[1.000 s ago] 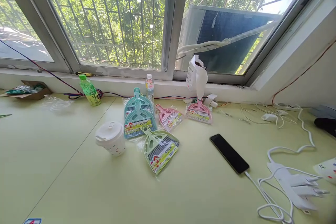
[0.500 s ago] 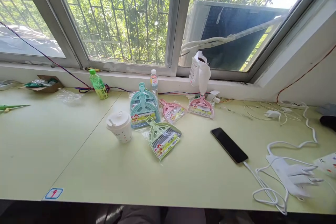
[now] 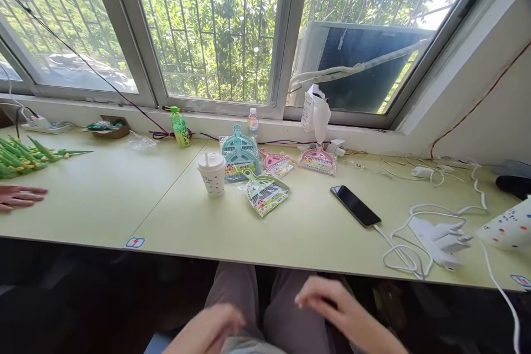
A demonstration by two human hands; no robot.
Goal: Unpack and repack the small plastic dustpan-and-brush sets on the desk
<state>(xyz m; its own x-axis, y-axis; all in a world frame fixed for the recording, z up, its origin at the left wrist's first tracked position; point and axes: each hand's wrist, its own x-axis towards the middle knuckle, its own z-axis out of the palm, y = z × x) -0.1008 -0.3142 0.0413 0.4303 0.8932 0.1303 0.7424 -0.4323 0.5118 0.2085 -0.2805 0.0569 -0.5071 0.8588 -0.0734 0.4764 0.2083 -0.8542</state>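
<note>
Both my hands hang low over my lap, below the front edge of the pale green table [image 3: 311,232] and touching nothing on it. My left hand [image 3: 207,329] is smeared by motion, so its fingers do not read. The fingers of my right hand [image 3: 332,307] stretch out leftward, open and holding nothing. On the table ahead stand a white lidded cup [image 3: 213,173] and several packaged mini dustpan-and-brush sets: a teal one [image 3: 239,152], a green one [image 3: 265,192] and pink ones [image 3: 317,159].
A black phone [image 3: 355,206] lies on a white cable beside a white power strip [image 3: 440,235]. A green bottle [image 3: 180,127], a water bottle [image 3: 253,123] and a paper bag [image 3: 315,113] stand by the window sill. Another person's hand [image 3: 19,197] rests near green stems [image 3: 20,152] at the left.
The view has pulled back and tipped down. My lap and both hands have come into sight, and another person's hand and the green stems now show at the left.
</note>
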